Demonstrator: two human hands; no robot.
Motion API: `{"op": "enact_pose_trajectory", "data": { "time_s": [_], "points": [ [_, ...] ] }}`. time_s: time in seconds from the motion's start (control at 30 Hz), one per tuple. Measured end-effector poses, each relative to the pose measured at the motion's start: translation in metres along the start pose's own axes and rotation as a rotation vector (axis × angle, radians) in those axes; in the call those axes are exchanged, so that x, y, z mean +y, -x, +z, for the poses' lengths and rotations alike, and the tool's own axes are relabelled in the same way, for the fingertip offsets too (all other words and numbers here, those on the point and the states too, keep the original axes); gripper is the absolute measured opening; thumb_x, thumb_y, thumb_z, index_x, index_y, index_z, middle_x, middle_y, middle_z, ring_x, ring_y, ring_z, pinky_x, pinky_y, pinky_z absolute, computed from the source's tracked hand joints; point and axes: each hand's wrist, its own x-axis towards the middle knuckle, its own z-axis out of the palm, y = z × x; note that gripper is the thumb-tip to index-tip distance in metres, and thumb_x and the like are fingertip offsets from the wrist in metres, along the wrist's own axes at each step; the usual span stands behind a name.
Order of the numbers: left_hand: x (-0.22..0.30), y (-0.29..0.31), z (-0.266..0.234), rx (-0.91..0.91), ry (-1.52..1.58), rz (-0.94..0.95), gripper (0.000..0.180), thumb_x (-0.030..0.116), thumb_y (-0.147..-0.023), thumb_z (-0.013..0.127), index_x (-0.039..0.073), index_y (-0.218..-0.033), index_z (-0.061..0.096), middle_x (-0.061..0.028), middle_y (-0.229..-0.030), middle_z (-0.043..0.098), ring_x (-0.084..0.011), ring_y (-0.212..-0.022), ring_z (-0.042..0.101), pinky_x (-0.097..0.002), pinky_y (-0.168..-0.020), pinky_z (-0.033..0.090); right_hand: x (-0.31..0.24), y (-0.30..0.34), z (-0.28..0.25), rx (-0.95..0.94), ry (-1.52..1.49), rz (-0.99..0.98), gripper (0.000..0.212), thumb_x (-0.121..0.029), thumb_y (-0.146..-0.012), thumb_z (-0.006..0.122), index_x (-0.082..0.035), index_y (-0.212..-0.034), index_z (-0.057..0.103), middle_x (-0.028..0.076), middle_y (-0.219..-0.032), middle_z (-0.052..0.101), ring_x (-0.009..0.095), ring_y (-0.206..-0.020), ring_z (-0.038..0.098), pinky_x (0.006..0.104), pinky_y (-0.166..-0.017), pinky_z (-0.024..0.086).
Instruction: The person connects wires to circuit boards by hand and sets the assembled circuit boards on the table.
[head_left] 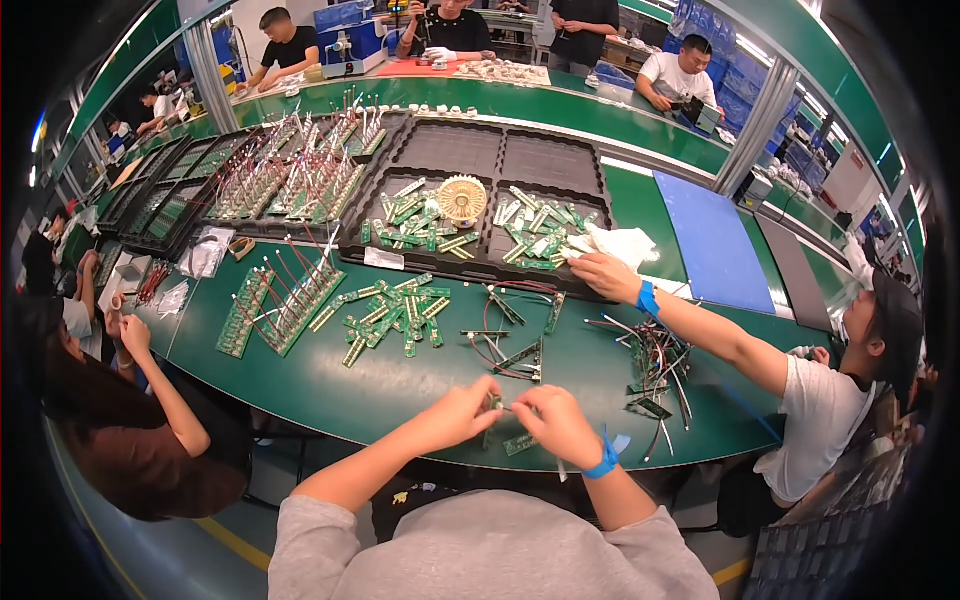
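My left hand (463, 412) is pinched around a small green circuit board (489, 437) over the near edge of the green table. Close beside it, my right hand (556, 422) has its thumb and finger pressed together at the board's upper end, where a small pale spot shows; what they grip is too small to make out. Another green board (519, 444) lies under my right hand. Just beyond my hands are a few boards with wires attached (522, 358). A pile of loose narrow circuit boards (400, 315) lies farther left.
Panels with upright red wires (290, 305) lie at left. Black trays (450, 150) behind hold boards and a yellowish round wheel (462, 200). A co-worker's arm (715, 335) reaches in from the right past wired boards (655, 365) to a white cloth (615, 243). Another person sits at left.
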Motion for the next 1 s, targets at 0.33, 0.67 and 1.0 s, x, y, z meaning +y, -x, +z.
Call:
{"op": "enact_pose_trajectory", "data": {
  "time_s": [0.33, 0.67, 1.0],
  "points": [
    [-0.043, 0.0, 0.01, 0.1, 0.724, -0.233, 0.035, 0.014, -0.085, 0.059, 0.0, -0.114, 0.044, -0.003, -0.061, 0.059, -0.0067, -0.05, 0.051, -0.0203, -0.046, 0.035, 0.032, 0.04, -0.022, -0.045, -0.621, 0.183, 0.033, 0.008, -0.082, 0.037, 0.0, -0.104, 0.061, 0.009, -0.089, 0.061, 0.013, -0.076, 0.057, 0.0243, -0.068, 0.046],
    [-0.033, 0.023, 0.018, 0.146, 1.081, -0.317, 0.024, 0.013, -0.088, 0.054, 0.0, -0.108, 0.048, -0.0178, -0.085, 0.064, -0.011, -0.052, 0.057, -0.0177, -0.045, 0.039, 0.034, 0.027, 0.023, 0.09, -1.006, 0.253, 0.014, -0.001, -0.087, 0.05, 0.007, -0.098, 0.056, 0.02, -0.095, 0.062, 0.024, -0.086, 0.063, 0.0301, -0.072, 0.051],
    [-0.02, 0.046, 0.025, 0.183, 1.199, -0.175, 0.027, 0.006, -0.089, 0.049, -0.002, -0.113, 0.038, -0.0184, -0.096, 0.062, -0.0208, -0.081, 0.064, -0.0301, -0.069, 0.054, 0.009, 0.025, 0.014, -0.128, -0.86, 0.466, 0.01, -0.009, -0.084, 0.06, 0.001, -0.087, 0.059, 0.0, -0.073, 0.057, 0.005, -0.063, 0.052, 0.0189, -0.056, 0.043]
  ]
}}
